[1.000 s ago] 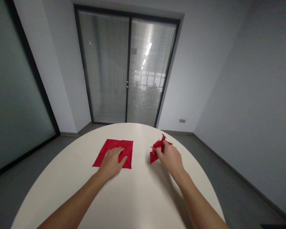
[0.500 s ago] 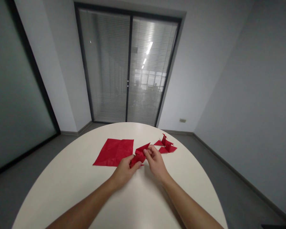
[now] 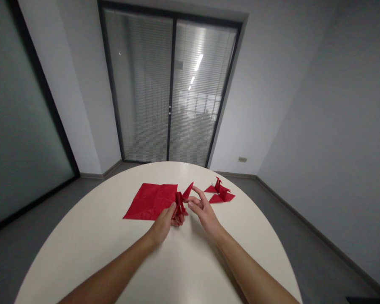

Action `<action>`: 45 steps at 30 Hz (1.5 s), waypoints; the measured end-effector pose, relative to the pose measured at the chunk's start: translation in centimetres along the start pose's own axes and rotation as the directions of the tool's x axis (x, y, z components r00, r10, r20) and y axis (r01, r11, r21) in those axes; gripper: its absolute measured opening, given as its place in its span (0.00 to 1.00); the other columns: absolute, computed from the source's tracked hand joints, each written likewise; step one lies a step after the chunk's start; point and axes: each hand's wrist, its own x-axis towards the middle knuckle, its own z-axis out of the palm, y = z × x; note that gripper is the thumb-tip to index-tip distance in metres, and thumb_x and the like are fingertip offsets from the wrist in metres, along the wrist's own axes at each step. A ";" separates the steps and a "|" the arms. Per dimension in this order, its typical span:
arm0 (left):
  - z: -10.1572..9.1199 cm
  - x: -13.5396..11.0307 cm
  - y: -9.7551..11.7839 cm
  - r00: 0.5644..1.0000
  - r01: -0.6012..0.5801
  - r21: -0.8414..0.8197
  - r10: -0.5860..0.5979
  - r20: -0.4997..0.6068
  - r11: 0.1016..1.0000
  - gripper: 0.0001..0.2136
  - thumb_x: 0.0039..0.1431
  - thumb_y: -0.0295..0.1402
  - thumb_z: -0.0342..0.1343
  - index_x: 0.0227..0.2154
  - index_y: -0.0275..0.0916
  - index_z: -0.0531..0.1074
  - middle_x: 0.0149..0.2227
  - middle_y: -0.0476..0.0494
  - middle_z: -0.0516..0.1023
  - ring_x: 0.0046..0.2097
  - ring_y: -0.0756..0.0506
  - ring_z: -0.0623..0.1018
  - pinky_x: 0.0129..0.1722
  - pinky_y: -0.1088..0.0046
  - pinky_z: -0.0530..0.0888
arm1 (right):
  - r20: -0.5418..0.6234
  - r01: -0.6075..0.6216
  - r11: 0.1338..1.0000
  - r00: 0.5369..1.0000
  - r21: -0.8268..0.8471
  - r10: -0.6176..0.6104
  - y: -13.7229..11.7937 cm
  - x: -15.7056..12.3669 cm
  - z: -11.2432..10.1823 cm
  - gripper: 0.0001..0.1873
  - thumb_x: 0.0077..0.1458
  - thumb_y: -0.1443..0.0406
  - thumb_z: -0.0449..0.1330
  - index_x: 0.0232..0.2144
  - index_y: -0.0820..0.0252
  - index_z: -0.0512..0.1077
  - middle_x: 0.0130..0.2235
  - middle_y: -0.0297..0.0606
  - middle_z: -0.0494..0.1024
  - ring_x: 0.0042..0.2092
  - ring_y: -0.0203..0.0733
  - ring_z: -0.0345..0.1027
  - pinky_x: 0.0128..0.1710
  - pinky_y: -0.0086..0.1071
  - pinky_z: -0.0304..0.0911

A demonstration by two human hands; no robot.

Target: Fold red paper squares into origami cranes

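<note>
Origami [image 3: 179, 203] seemingly turned since earlier

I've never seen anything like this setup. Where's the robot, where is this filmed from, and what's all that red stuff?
There's no robot here: the grip is simply a person's two bare hands. The view comes from one camera worn on that person's head, looking forward and down.

On the pale, rounded table, a red sheet lies flat toward the left. Toward the right sit two folded red shapes, rather like paper birds.

Between them, the left hand holds another folded red piece. The right hand has its fingers close by the piece's raised point; whether they touch it is hard to tell.
</note>
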 end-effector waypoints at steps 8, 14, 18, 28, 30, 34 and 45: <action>0.2 -0.1 -0.4 0.999 0.013 0.022 -0.012 -0.035 1.000 0.34 0.57 0.64 0.46 0.37 0.35 0.76 0.37 0.35 0.81 0.38 0.40 0.78 0.39 0.63 0.74 | 0.104 0.099 0.988 0.991 -0.117 -0.087 1.2 -0.2 0.1 0.40 0.50 0.60 0.71 0.61 0.48 0.61 0.46 0.39 0.79 0.50 0.48 0.72 0.51 0.44 0.62; -0.4 0.0 0.2 0.980 -0.080 0.216 0.117 -0.164 0.973 0.26 0.64 0.55 0.44 0.34 0.36 0.74 0.35 0.38 0.80 0.39 0.40 0.77 0.41 0.63 0.72 | 0.058 0.045 0.995 0.997 -0.087 -0.040 0.3 -0.2 0.3 0.26 0.55 0.55 0.68 0.53 0.54 0.69 0.40 0.39 0.81 0.43 0.44 0.74 0.49 0.41 0.65; -0.8 -0.1 0.5 0.960 -0.131 0.438 0.224 -0.168 0.889 0.20 0.68 0.47 0.43 0.31 0.38 0.71 0.33 0.41 0.79 0.37 0.40 0.76 0.42 0.62 0.70 | 0.075 -0.106 0.994 0.992 0.013 0.104 0.0 -0.2 0.7 0.24 0.53 0.50 0.68 0.47 0.55 0.71 0.38 0.37 0.81 0.38 0.41 0.75 0.41 0.36 0.67; -1.8 -0.3 0.6 0.947 -0.196 0.640 0.314 -0.074 0.743 0.15 0.70 0.39 0.42 0.42 0.39 0.72 0.43 0.38 0.79 0.46 0.39 0.77 0.50 0.60 0.71 | 0.054 -0.208 0.958 0.978 0.198 0.202 -0.7 0.0 0.6 0.27 0.47 0.52 0.72 0.44 0.59 0.71 0.31 0.31 0.77 0.30 0.33 0.69 0.34 0.29 0.64; -2.1 -0.2 0.6 0.939 -0.192 0.686 0.334 -0.079 0.702 0.15 0.70 0.37 0.42 0.45 0.39 0.72 0.47 0.38 0.78 0.49 0.39 0.76 0.53 0.60 0.71 | 0.034 -0.201 0.959 0.979 0.200 0.199 -0.8 0.2 0.3 0.28 0.46 0.52 0.73 0.44 0.59 0.70 0.29 0.30 0.76 0.29 0.33 0.68 0.33 0.29 0.64; -2.9 0.0 0.5 0.904 -0.133 0.806 0.404 -0.140 0.577 0.15 0.70 0.35 0.42 0.50 0.38 0.72 0.53 0.37 0.73 0.54 0.39 0.74 0.54 0.59 0.71 | 0.005 -0.195 0.959 0.980 0.207 0.199 -1.0 0.3 -0.1 0.27 0.44 0.53 0.74 0.40 0.56 0.66 0.26 0.26 0.73 0.30 0.36 0.71 0.36 0.32 0.66; -3.9 0.1 0.9 0.864 -0.105 0.915 0.492 -0.110 0.389 0.18 0.67 0.29 0.47 0.56 0.42 0.72 0.41 0.42 0.73 0.44 0.41 0.74 0.44 0.63 0.73 | 0.163 -0.288 0.955 0.948 0.076 0.273 -0.7 -0.4 -0.7 0.16 0.44 0.68 0.67 0.33 0.56 0.65 0.31 0.26 0.76 0.30 0.36 0.77 0.30 0.26 0.68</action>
